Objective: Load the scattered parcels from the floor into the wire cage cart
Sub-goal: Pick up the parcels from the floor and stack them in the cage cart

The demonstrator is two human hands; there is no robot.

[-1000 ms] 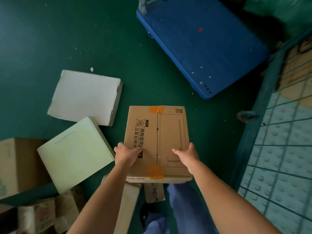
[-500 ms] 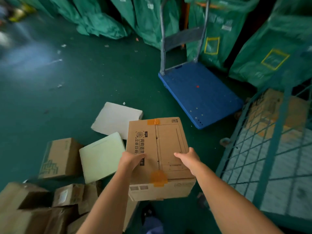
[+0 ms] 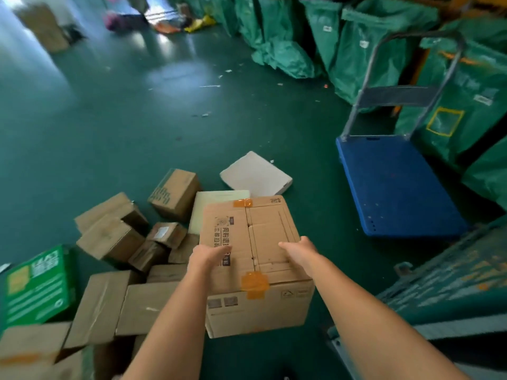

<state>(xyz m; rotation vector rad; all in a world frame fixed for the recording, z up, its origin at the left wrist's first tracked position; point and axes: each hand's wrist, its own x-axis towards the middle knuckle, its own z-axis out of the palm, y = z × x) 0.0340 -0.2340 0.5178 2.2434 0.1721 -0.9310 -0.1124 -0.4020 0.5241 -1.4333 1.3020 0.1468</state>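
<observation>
Box lifted clear of the pile.
We clamp the box [image 3: 253,259] between left hand [image 3: 210,256] and right hand [image 3: 299,252], fingers curled over its top, for carrying to the cage [image 3: 450,281].

We see blue platform trolley [image 3: 397,185] on dark green floor [image 3: 123,119], its grey handle [image 3: 397,96] upright at far end. Behind it, row of green sacks [image 3: 356,42] along far edge. Paper scraps [image 3: 210,85] dot floor. Top left blurred, perhaps doorway glare [image 3: 16,31].
</observation>
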